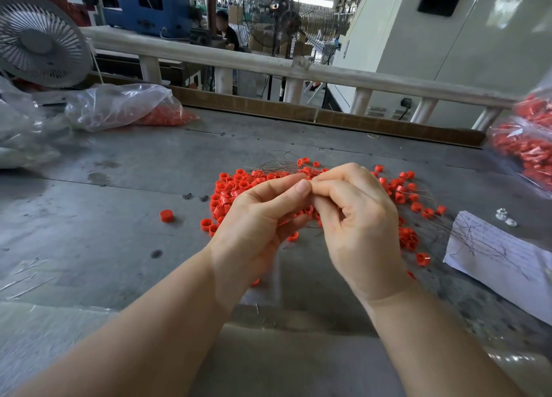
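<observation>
L hand [257, 229] and R hand [361, 223] together, tips pinching what looks like wires [280, 161] over the caps [231, 187]. I'd keep grips short, feed w/o bending.

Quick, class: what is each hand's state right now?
Left hand: fingertips pinched together; whatever they hold is hidden.
Right hand: fingertips pinched together; contents cannot be told.

Grey table [89, 205]: open passage left of red caps [230, 187], one stray cap [166, 216] excepted. Right side obstructed: paper sheet [493, 262], wire strands [478, 241], bagged caps [525, 146]. Far left: plastic bags [119, 107], fan [38, 41].
</observation>
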